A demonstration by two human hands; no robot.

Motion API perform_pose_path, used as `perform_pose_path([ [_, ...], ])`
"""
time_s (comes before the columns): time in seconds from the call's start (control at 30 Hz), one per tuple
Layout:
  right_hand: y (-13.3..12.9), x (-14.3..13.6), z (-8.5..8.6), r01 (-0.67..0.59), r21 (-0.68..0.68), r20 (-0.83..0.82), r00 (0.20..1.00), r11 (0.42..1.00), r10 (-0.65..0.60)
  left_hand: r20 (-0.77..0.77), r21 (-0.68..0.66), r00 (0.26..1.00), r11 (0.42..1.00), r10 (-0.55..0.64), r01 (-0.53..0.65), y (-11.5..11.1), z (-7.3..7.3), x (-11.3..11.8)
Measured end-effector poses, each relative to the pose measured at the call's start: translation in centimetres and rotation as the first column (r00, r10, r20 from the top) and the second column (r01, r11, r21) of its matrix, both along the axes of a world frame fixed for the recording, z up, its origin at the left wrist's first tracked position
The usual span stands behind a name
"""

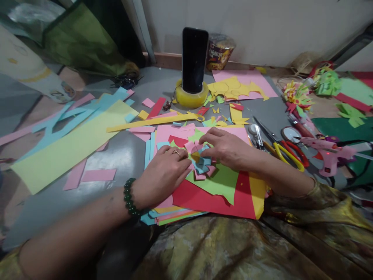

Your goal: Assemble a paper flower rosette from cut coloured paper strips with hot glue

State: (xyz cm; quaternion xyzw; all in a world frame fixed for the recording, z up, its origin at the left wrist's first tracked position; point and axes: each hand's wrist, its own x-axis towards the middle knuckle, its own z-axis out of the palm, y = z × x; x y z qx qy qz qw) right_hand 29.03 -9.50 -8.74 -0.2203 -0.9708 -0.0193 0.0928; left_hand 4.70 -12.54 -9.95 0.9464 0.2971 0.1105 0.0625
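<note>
paper flower (201, 166) is on the paper stack (214, 202), left hand (166, 171) and right hand (227, 147) curled around the flower, can't tell if either's actually pinching it, scissors (287, 153) and glue gun (329, 151) right of the stack, phone (195, 58) behind it

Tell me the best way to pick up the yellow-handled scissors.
Probably grip the scissors by their yellow loops, coming from your side with the right hand: the loops lie nearer you, the blades point away, and red handles crowd them on the right.
</note>
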Motion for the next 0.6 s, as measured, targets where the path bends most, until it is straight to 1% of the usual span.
perform_pose_path([
  [0.13,0.2,0.7,0.4,0.017,0.034,-0.133,0.991,0.999,-0.012,0.014,-0.004,1.0,1.0,-0.001,0.001,-0.1,-0.2,0.0],
  [0.2,0.3,1.0,0.5,0.046,0.066,-0.14,0.989,0.997,-0.037,0.017,-0.004,1.0,1.0,-0.001,0.001,-0.1,-0.2,0.0],
  [0.27,0.4,1.0,0.4,0.055,0.078,-0.111,0.993,0.995,-0.046,0.017,-0.004,1.0,1.0,0.003,-0.003,-0.1,-0.2,0.0],
  [0.43,0.1,0.2,-0.1,0.029,0.065,0.012,0.999,0.997,-0.03,0.007,-0.016,1.0,1.0,-0.001,0.001,0.0,-0.1,0.0],
  [0.6,-0.2,-0.2,-0.2,0.024,0.076,0.057,0.998,0.997,-0.029,-0.003,-0.022,1.0,1.0,0.001,-0.001,-0.1,0.0,0.0],
])
